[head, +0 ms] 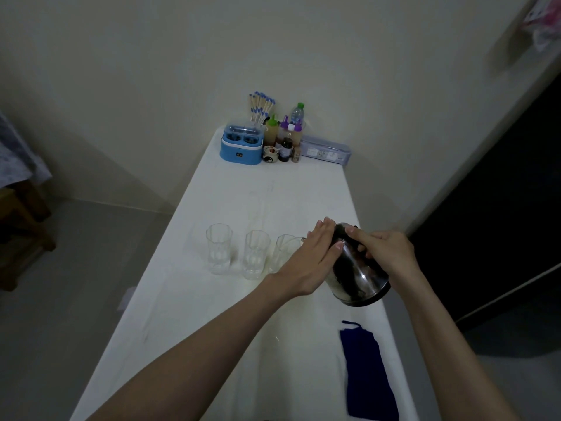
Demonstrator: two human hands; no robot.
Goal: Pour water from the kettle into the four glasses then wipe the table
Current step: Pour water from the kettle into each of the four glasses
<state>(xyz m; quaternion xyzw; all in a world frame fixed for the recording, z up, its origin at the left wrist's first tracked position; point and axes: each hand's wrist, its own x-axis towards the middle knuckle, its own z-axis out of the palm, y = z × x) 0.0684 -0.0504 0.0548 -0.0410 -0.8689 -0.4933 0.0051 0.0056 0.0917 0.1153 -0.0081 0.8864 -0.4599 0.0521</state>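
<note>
A steel kettle (355, 278) is tilted to the left above the white table (230, 329), its top toward a row of clear glasses. My right hand (385, 253) grips its dark handle. My left hand (312, 253) lies flat, fingers straight, against the kettle's lid side. Two glasses stand free at the left (218, 253) and middle (256, 256). A third glass (283, 250) is partly hidden behind my left hand, with another rim just behind it. A dark blue cloth (367, 372) lies on the table near the right front edge.
At the table's far end stand a blue container (241, 147), a bundle of blue-tipped sticks (261, 106), several small bottles (285, 138) and a flat clear box (326, 148). A wall is behind, a dark opening to the right, and wooden furniture (21, 232) at the left.
</note>
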